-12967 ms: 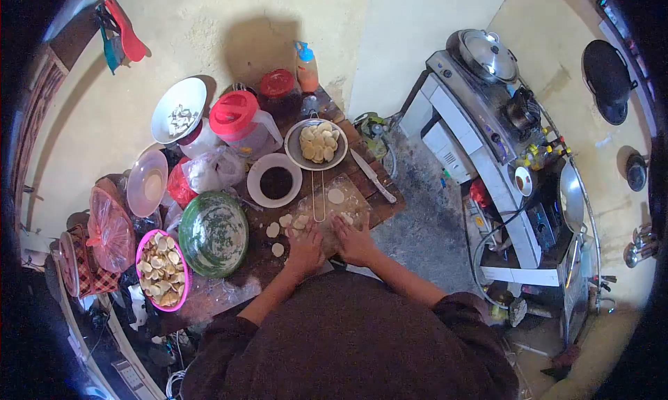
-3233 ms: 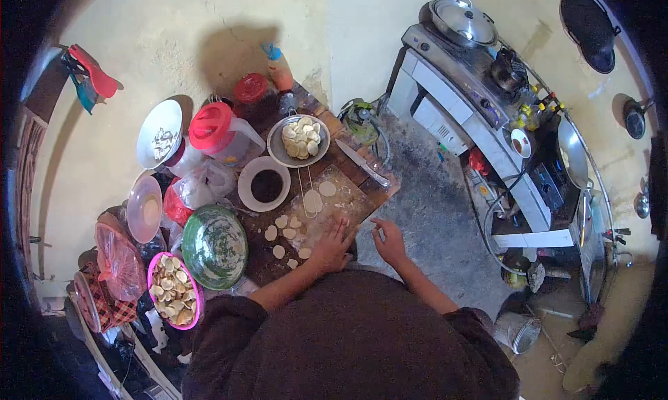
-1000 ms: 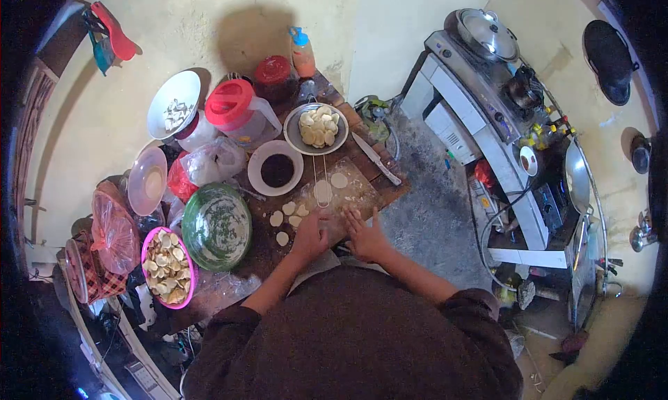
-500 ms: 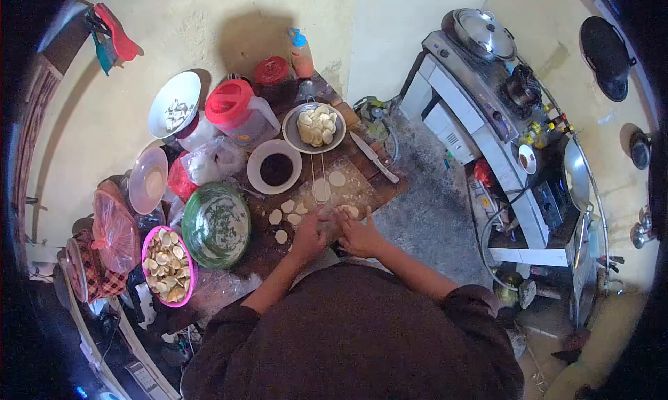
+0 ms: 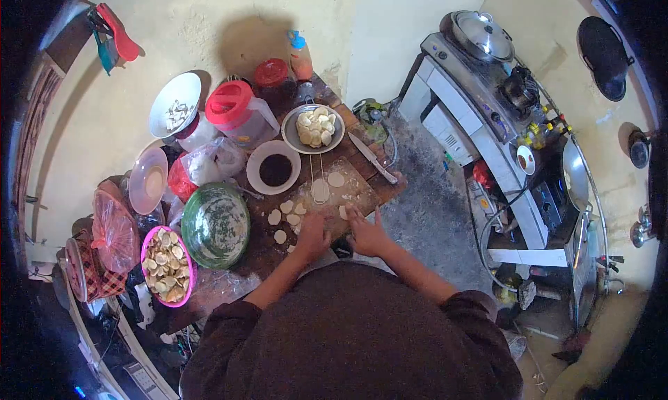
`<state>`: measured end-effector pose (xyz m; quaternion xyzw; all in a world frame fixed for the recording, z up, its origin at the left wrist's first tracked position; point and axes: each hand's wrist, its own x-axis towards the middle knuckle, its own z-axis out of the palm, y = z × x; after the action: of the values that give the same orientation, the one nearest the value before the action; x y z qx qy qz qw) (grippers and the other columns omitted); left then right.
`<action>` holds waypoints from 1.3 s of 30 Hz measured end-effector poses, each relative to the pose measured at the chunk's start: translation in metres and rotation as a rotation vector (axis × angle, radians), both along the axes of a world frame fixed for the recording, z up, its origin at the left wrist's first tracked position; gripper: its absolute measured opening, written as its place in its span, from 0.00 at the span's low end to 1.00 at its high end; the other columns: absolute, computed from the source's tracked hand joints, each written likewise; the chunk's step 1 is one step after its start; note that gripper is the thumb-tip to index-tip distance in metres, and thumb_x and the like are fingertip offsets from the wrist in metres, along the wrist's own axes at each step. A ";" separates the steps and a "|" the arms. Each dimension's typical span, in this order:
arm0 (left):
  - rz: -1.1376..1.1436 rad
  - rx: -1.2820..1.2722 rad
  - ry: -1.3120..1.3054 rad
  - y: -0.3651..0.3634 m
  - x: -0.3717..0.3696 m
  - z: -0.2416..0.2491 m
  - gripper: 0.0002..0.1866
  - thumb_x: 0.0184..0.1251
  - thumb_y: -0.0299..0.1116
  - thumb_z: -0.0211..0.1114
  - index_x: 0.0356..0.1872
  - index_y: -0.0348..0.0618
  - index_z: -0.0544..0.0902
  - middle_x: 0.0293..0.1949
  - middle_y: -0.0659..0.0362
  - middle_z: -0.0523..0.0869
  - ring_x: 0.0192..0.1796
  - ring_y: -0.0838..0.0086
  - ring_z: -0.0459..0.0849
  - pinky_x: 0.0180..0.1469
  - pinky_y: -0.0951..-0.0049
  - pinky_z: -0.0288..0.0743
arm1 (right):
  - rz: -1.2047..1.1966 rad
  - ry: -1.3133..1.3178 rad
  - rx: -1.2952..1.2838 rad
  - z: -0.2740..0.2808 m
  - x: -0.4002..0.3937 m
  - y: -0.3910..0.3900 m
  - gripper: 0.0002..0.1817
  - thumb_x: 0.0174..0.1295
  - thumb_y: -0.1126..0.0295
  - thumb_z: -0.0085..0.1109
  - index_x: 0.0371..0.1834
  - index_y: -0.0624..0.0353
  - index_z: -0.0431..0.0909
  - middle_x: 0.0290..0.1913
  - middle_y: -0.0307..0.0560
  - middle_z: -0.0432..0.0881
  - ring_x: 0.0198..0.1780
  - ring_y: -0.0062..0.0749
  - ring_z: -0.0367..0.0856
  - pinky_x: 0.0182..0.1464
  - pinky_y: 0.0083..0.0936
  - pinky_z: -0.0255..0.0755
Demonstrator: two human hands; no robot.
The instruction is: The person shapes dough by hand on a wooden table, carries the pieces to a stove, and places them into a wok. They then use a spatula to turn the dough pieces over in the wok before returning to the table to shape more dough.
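Note:
My left hand (image 5: 314, 236) is low over the near edge of a floured wooden board (image 5: 358, 188), its fingers loosely extended and nothing visible in them. To its right, my right hand (image 5: 369, 236) has its fingers stretched forward and its thumb apart. Its fingertips touch or nearly touch a small pale dough piece (image 5: 342, 212). Several flat dough rounds (image 5: 274, 217) lie left of my left hand. Farther up the board are another dough round (image 5: 336, 179) and the wire handle (image 5: 319, 191) of a strainer (image 5: 291, 132) holding pale rounds.
Left of the board stand a white bowl of dark liquid (image 5: 252, 174), a floured green basin (image 5: 188, 233) and a pink basket of pale pieces (image 5: 145, 257). A knife (image 5: 372, 160) lies at the table's right edge. Behind are a red-lidded pitcher (image 5: 240, 125) and a stove (image 5: 470, 73) at right.
My hands have moved apart from each other. The small dough piece now shows at my right fingertips, and another pale piece has come into view beside my left hand.

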<state>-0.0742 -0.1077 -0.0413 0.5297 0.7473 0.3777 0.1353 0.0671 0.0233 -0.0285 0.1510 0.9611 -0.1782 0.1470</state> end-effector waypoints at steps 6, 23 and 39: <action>-0.032 -0.035 0.091 0.007 -0.005 -0.016 0.28 0.41 0.23 0.57 0.52 0.36 0.71 0.49 0.44 0.75 0.53 0.47 0.71 0.60 0.52 0.60 | 0.078 0.011 0.199 -0.007 -0.011 -0.012 0.43 0.60 0.56 0.46 0.73 0.62 0.38 0.76 0.48 0.39 0.76 0.35 0.38 0.64 0.72 0.24; -0.001 -0.028 0.068 0.004 -0.012 -0.002 0.27 0.40 0.24 0.56 0.50 0.36 0.72 0.47 0.45 0.76 0.53 0.49 0.73 0.62 0.52 0.59 | 0.063 0.022 0.069 -0.010 -0.014 -0.008 0.39 0.62 0.53 0.42 0.73 0.60 0.41 0.75 0.45 0.43 0.76 0.34 0.38 0.64 0.72 0.22; -0.016 -0.035 0.160 0.008 -0.017 -0.019 0.29 0.43 0.25 0.57 0.54 0.36 0.70 0.48 0.44 0.76 0.53 0.49 0.72 0.59 0.51 0.61 | 0.038 0.004 0.036 -0.011 -0.010 -0.008 0.44 0.60 0.54 0.46 0.73 0.59 0.34 0.75 0.45 0.41 0.76 0.37 0.37 0.64 0.71 0.21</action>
<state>-0.0907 -0.0992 -0.0605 0.5616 0.7580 0.3201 0.0874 0.0574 0.0153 -0.0395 0.1350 0.9672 -0.1583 0.1455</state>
